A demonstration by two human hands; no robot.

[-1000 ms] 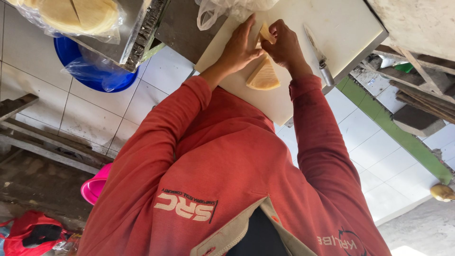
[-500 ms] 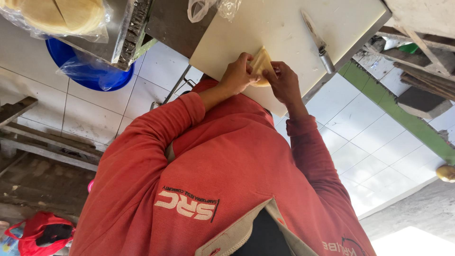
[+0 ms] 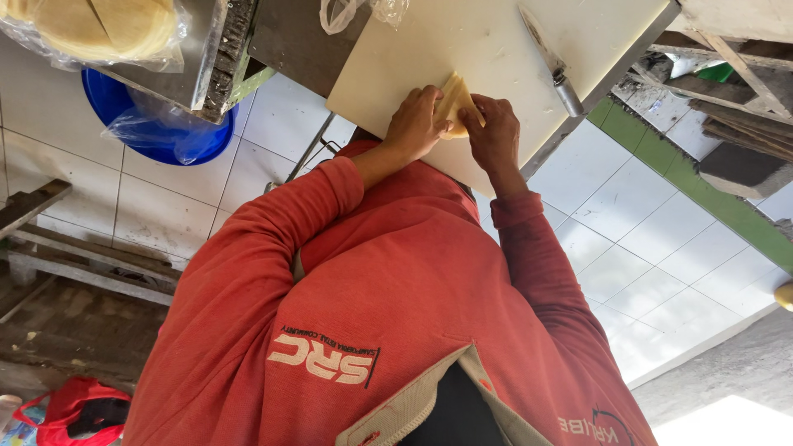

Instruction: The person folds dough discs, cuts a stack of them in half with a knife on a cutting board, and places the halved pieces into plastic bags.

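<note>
Both my hands meet on a white cutting board (image 3: 496,49) at the top of the head view. My left hand (image 3: 415,124) and my right hand (image 3: 496,132) together pinch a thin, pale yellow folded sheet of dough (image 3: 455,97) that rests on the board near its front edge. Fingers of both hands cover its lower part. A knife (image 3: 549,62) with a metal handle lies on the board to the right of my hands, apart from them. My red sleeves and chest fill the lower half of the view.
A clear bag with a stack of round pale dough sheets (image 3: 91,25) sits at the top left, above a blue basin (image 3: 157,124). A crumpled plastic bag (image 3: 355,12) lies by the board. Below are a white tiled floor (image 3: 644,248), wooden planks (image 3: 74,264) and a red bag (image 3: 74,409).
The dough sheet lay flatter and wider under my hands a second ago; now it is folded smaller and pinched between both hands. The view has shifted slightly.
</note>
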